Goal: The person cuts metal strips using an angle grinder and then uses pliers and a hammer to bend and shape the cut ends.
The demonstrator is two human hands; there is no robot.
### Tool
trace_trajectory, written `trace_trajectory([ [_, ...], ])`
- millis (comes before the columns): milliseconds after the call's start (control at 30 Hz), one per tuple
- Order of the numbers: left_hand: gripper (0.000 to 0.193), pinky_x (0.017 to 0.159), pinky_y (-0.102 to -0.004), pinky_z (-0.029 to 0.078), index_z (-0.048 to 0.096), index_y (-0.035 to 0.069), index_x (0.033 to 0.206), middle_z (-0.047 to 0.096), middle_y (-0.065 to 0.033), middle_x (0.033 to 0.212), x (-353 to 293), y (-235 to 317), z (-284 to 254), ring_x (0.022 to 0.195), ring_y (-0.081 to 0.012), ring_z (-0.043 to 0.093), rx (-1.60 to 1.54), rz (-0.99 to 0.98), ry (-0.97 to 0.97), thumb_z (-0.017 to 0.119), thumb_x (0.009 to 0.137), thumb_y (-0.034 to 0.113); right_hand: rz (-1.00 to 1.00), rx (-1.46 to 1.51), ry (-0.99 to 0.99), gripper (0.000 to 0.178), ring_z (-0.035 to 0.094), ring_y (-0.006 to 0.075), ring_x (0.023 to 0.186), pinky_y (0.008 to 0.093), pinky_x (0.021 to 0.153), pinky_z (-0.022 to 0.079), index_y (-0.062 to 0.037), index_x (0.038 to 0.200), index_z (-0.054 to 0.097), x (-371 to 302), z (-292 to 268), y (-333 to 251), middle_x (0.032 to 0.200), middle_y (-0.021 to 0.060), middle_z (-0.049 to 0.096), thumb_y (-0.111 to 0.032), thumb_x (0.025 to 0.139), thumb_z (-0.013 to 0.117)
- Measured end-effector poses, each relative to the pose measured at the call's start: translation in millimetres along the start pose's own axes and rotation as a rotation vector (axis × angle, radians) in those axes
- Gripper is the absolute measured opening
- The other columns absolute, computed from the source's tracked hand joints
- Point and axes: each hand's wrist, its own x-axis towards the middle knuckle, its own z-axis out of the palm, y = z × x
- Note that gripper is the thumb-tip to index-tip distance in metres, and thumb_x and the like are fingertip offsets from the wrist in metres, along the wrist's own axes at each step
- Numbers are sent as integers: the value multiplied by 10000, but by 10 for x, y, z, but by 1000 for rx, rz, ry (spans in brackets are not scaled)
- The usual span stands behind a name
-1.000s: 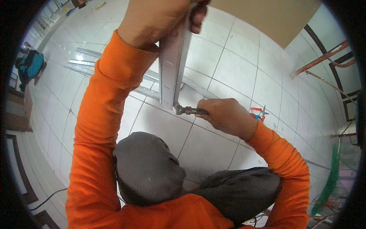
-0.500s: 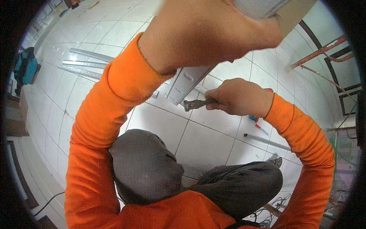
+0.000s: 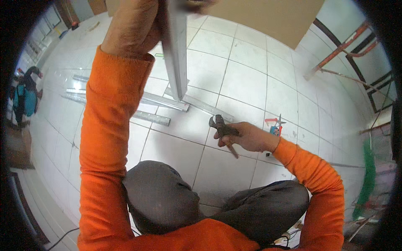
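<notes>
Near the top edge, my left hand (image 3: 135, 31) is wrapped round a long silver metal channel (image 3: 179, 62), which stands nearly upright with its lower end close to the floor pieces. The channel's upper end is cut off by the frame, and some of the fingers are hidden behind it. To the right and lower, my right hand (image 3: 250, 137) grips a pair of dark pincers (image 3: 222, 125) by the handles. Their jaws are apart and point up and left, away from the channel. More silver metal channels (image 3: 161, 100) lie on the tiles below the left hand.
Red-handled snips (image 3: 275, 124) lie on the tiled floor (image 3: 247, 79) beyond my right wrist. At the right is a rusty red metal frame (image 3: 341, 48), with green mesh (image 3: 367, 180) below it. A brown board (image 3: 268, 21) is at the back. Far left sits a teal bag (image 3: 27, 100).
My left hand has moved left with the channel, which now stands steeper. My right hand has come down and slightly left, and the pincers have turned upward with their handles spread.
</notes>
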Motion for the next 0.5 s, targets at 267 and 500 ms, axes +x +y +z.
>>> trace_trajectory([
  [267,392,575,-346,445,534,35,1001,500,-59,740,886,-241,-301,604,-192,494,-24,319,223,436,997,414,-233,538,324,358,633,233,1067,383,926,527,54,1251,522,-42,-53,43,1089,161,656,-197,997,499],
  [500,308,588,-339,493,477,17,1100,508,-84,786,794,-182,-9,648,-194,558,318,528,355,413,1012,305,-430,419,691,356,617,188,902,331,741,548,72,1231,494,-35,-162,-274,938,105,607,-193,994,479],
])
